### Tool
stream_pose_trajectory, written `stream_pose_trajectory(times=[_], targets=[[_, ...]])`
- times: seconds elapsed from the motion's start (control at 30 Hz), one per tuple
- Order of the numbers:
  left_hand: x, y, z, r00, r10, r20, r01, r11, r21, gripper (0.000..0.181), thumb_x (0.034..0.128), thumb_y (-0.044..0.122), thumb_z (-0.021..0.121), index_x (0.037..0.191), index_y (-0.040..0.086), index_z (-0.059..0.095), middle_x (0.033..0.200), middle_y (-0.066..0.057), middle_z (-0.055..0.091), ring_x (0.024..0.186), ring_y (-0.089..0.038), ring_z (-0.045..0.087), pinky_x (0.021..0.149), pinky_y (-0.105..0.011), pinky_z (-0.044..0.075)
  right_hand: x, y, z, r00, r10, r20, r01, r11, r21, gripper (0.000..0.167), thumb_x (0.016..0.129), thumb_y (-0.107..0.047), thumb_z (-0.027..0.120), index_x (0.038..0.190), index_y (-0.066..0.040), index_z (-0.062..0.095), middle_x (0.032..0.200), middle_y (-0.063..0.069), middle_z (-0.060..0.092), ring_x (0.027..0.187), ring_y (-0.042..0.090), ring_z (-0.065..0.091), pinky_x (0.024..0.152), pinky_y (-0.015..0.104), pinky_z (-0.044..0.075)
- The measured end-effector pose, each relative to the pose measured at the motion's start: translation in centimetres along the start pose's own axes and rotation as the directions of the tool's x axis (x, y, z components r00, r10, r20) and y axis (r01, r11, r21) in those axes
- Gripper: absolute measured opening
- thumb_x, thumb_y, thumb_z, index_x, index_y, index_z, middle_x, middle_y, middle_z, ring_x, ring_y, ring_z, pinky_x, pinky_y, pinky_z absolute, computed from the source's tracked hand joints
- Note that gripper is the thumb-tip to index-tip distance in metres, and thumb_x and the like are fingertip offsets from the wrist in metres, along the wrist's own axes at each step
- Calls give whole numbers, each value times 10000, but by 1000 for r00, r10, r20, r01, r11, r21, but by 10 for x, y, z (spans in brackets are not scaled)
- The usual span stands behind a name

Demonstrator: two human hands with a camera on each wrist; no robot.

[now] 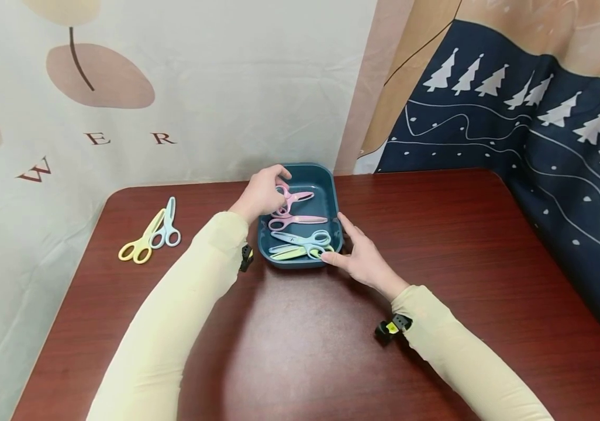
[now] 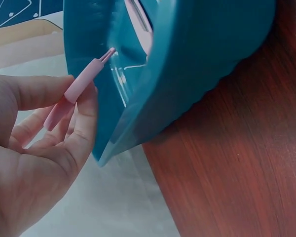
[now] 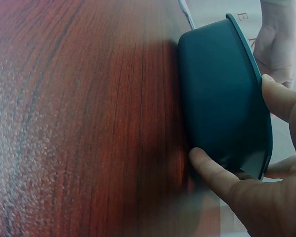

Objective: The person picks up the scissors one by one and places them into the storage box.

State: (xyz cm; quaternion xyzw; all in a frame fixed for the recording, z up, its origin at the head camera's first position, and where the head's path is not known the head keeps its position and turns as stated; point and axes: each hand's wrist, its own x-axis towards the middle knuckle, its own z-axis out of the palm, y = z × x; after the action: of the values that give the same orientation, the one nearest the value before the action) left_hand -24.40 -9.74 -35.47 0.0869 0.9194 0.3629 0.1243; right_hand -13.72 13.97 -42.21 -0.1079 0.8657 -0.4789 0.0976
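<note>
Inside the dark teal plastic bin (image 1: 326,175), pink scissors (image 1: 300,197) hang from my left hand (image 1: 263,193), their handle pinched between thumb and fingers. The left wrist view shows that pinch on the pink handle (image 2: 84,80) close up. Below them lie second pink scissors (image 1: 307,220), blue scissors (image 1: 300,238) and light green ones (image 1: 286,253), partly overlapped by the blue pair. At the bin's near right corner my right hand (image 1: 365,257) holds it, thumb at the rim and fingers along the outer wall, as the right wrist view also shows.
Left of the bin, yellow scissors (image 1: 144,240) and light blue scissors (image 1: 167,225) lie touching on the brown wooden table (image 1: 437,234). A pale printed cloth (image 1: 226,88) hangs behind the table, with a navy tree-patterned cloth (image 1: 489,123) at the right.
</note>
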Motion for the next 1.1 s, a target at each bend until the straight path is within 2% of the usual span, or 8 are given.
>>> stream_pose_trajectory(times=[0.23, 0.33, 0.5, 0.73, 0.83, 0.97, 1.1], targets=[[2, 0, 4, 1000, 1, 25, -3, 998, 60, 490, 932, -15, 615, 1413, 40, 545, 1300, -170, 634, 970, -283, 608, 614, -267, 460, 1, 1, 0, 1000, -10, 3, 10, 1000, 2, 971, 921, -231, 798, 1660, -96, 184, 1544, 216, 429, 1299, 339, 545, 1059, 503, 486], [2, 0, 5, 999, -14, 46, 10, 997, 76, 480, 936, -17, 606, 1409, 34, 547, 1320, -177, 626, 1029, -295, 608, 637, -271, 480, 1, 0, 1, 1000, -14, 3, 14, 1000, 6, 971, 918, -221, 802, 1659, -92, 187, 1555, 218, 419, 1307, 345, 544, 1065, 507, 485], [1, -2, 5, 996, -36, 78, 27, 993, 111, 438, 950, -30, 567, 1387, 10, 563, 1361, -183, 605, 1125, -306, 589, 772, -311, 529, 1, -1, 1, 1000, -19, 3, 19, 1000, 7, 968, 922, -220, 797, 1658, -81, 183, 1557, 225, 415, 1315, 350, 543, 1074, 514, 477], [1, -3, 8, 992, -67, 106, 51, 988, 149, 409, 964, -15, 528, 1370, 4, 580, 1369, -189, 594, 1161, -313, 575, 945, -396, 540, 0, 0, 2, 1000, -17, 6, 17, 1000, 8, 962, 931, -219, 788, 1659, -79, 175, 1564, 230, 404, 1344, 353, 530, 1089, 518, 465], [1, -3, 8, 991, -66, 120, 45, 984, 171, 400, 974, 4, 535, 1372, 1, 578, 1372, -196, 593, 1188, -322, 577, 1013, -427, 529, 0, -1, 2, 1000, -14, 6, 14, 1000, 8, 964, 929, -220, 791, 1659, -85, 177, 1568, 228, 400, 1346, 352, 528, 1083, 513, 471], [0, -2, 7, 988, -72, 138, 46, 982, 182, 397, 970, 9, 568, 1367, 9, 577, 1389, -198, 585, 1216, -333, 577, 1049, -450, 520, 0, -2, 2, 1000, -10, 5, 10, 1000, 6, 974, 918, -217, 802, 1660, -95, 184, 1566, 229, 402, 1339, 357, 532, 1072, 513, 480], [-3, 0, 6, 990, -67, 125, 43, 982, 184, 402, 952, -4, 568, 1353, 21, 588, 1398, -191, 582, 1215, -331, 574, 1035, -453, 527, 0, -1, 1, 1000, 0, 8, 0, 1000, -7, 973, 924, -231, 795, 1663, -103, 176, 1581, 227, 385, 1349, 368, 521, 1085, 520, 473]])
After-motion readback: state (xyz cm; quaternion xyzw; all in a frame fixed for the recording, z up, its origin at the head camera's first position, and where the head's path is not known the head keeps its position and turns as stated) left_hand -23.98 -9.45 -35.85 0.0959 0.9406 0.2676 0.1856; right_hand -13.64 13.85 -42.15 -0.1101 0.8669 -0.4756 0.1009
